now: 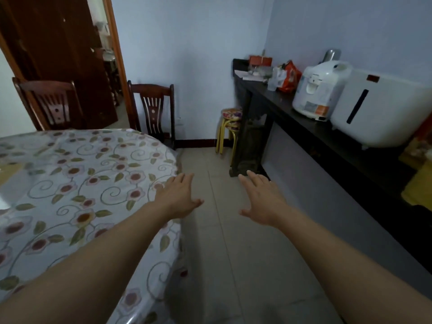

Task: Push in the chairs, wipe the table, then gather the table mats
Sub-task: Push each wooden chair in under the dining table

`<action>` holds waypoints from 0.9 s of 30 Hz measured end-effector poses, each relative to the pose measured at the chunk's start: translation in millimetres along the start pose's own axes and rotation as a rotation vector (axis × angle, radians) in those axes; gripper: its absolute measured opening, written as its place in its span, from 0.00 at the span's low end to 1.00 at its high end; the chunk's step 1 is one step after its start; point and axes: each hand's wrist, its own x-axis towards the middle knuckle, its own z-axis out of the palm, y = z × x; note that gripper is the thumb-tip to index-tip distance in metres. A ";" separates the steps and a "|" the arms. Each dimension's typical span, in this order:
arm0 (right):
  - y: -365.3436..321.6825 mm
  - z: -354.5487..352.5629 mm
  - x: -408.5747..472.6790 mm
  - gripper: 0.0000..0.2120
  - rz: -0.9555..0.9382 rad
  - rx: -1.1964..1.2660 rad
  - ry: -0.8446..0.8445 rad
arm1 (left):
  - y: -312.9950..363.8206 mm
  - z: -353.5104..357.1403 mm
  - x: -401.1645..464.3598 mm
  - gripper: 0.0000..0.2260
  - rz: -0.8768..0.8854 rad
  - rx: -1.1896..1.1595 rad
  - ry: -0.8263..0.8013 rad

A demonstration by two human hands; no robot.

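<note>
A round table [70, 183] under a flowered, glossy cloth fills the left half of the view. Behind its far edge stand two dark wooden chairs, one at the left [49, 104] and one further right [154, 111], their seats hidden by the table. My left hand [177, 197] is stretched forward with straight fingers over the table's right edge, holding nothing. My right hand [261, 199] reaches forward over the tiled floor, fingers spread, also holding nothing. No mats or cloth for wiping are visible.
A long dark sideboard [304, 127] runs along the right wall with a white rice cooker [320, 90], a white appliance [383, 108] and packets on it. Stacked yellow-legged stools [230, 129] stand by its far end. An open brown door [58, 43] is at the back left.
</note>
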 end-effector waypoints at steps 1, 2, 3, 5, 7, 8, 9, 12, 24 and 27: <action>8.2 -4.6 19.0 0.43 -0.004 -0.002 -0.003 | 3.1 -5.1 21.2 0.36 -0.013 -0.008 0.005; 17.1 -8.9 37.8 0.43 -0.008 -0.001 0.001 | 6.2 -10.2 41.8 0.36 -0.024 -0.013 0.018; 25.3 -12.9 55.1 0.43 -0.010 0.005 0.007 | 8.9 -14.9 60.1 0.36 -0.036 -0.017 0.030; 41.9 -20.9 90.3 0.43 -0.021 0.016 0.010 | 15.7 -24.5 96.2 0.36 -0.037 -0.030 0.043; 60.7 -25.6 128.6 0.43 -0.027 0.019 0.018 | 21.8 -32.0 133.8 0.36 -0.024 -0.030 0.049; 68.3 -26.7 145.6 0.43 -0.028 0.019 0.020 | 24.3 -34.7 149.4 0.36 -0.023 -0.025 0.048; 76.1 -28.0 164.5 0.43 -0.033 0.019 0.023 | 27.2 -37.6 166.9 0.36 -0.031 -0.022 0.049; 103.4 -27.5 229.0 0.45 -0.063 0.017 0.044 | 34.3 -42.5 225.4 0.36 -0.075 -0.002 0.067; 193.6 -49.4 523.3 0.44 -0.330 0.001 0.019 | 42.6 -69.4 472.3 0.37 -0.281 -0.056 0.155; 196.2 -47.2 586.1 0.44 -0.394 0.006 -0.003 | 30.3 -75.3 521.4 0.37 -0.345 -0.064 0.165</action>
